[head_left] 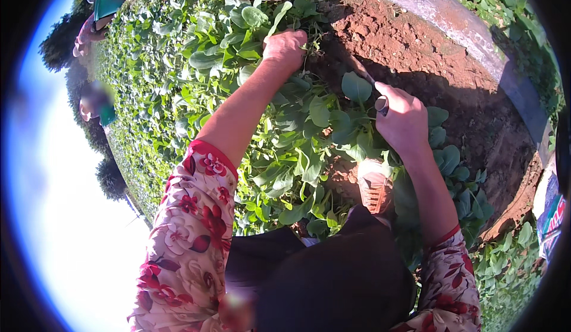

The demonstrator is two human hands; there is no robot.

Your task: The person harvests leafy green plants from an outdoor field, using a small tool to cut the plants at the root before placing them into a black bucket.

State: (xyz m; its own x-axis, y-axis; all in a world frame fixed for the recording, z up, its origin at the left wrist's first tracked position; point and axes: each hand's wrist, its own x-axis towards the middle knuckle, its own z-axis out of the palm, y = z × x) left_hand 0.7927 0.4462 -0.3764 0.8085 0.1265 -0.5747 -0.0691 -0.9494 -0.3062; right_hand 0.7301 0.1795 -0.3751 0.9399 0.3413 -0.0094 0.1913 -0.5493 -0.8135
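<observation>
My left hand [285,49] is closed in a fist among leafy green plants [238,43] at the bed's edge, gripping stems; some leaves stick out above its fingers. My right hand [403,118] is wrapped round a hand tool [361,70], whose round handle end shows by the fingers. A narrow, brownish metal part runs from it up and left toward the soil below my left hand. Its tip lies in shadow, so I cannot tell its exact shape. Broad leaves [357,87] stand between the tool and my left forearm.
Bare reddish soil [410,35] lies on the right, bordered by a curved grey strip [476,41]. My brown shoe [376,189] stands among the plants. A printed bag [552,213] is at the right edge. Other people [90,103] are in the field at the far left.
</observation>
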